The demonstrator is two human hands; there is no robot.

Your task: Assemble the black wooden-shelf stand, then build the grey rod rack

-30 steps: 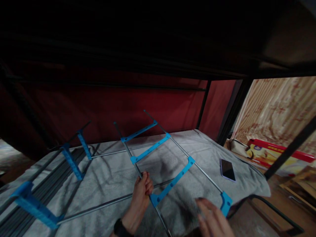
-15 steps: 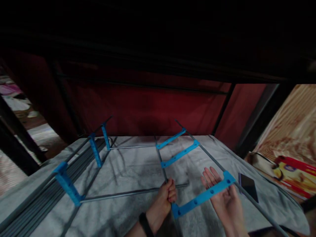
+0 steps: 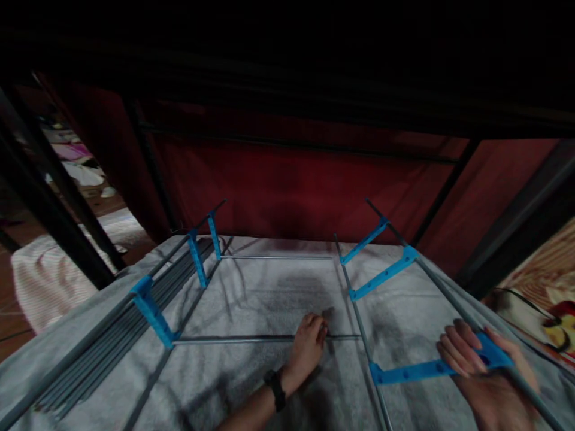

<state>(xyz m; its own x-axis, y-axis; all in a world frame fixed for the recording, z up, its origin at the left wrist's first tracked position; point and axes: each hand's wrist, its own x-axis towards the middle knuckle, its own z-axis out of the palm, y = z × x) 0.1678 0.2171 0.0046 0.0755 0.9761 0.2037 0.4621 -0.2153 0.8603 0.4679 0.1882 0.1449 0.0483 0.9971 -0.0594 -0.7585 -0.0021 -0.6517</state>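
My left hand [image 3: 308, 346], with a black watch [image 3: 275, 389] on the wrist, has its fingers curled round a thin grey metal rod [image 3: 233, 340]. That rod reaches from the left frame's blue bracket [image 3: 155, 314] to the inner pole [image 3: 356, 314] of the right frame. The fingertips are partly hidden. My right hand [image 3: 485, 365] is closed round the outer end of the nearest blue bracket [image 3: 408, 372], where it meets the outer pole [image 3: 442, 287]. Two more blue brackets, one of them the middle bracket [image 3: 384, 276], join the right frame's poles farther back.
A bundle of grey rods [image 3: 148, 317] lies under the left frame on a grey blanket [image 3: 269, 293]. A second cross rod [image 3: 274, 258] runs at the back. Behind is a red panel [image 3: 287, 191] with dark bars. Dark posts [image 3: 45, 191] stand at the left.
The right frame has moved right, its inner pole now at the cross rod's end. My left hand has left that pole for the cross rod. My right hand has gone from open to gripping the bracket.
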